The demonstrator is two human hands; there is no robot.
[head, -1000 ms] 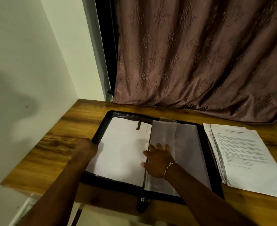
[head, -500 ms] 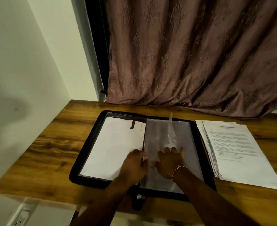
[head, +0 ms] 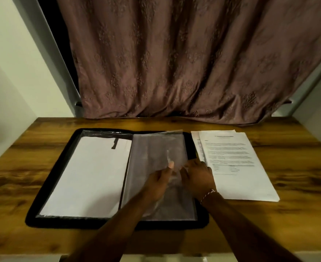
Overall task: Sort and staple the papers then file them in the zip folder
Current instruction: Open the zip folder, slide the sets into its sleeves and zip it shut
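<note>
Zip folder [head: 70, 223] is lying open on the counter [head: 23, 157], spine running away toward the curtain [head: 174, 63]. Over its right half, left hand [head: 158, 181] is pinching a clear sleeve [head: 152, 148], right hand [head: 198, 176] gripping its edge; papers [head: 241, 178] lying just right.

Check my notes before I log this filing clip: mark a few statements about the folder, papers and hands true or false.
1. The folder lies open. True.
2. The papers lie left of the folder. False: they lie to its right.
3. The left hand and right hand are both at the sleeve on the folder's right side. True.
4. A stapler lies by the papers. False: none is in view.
</note>
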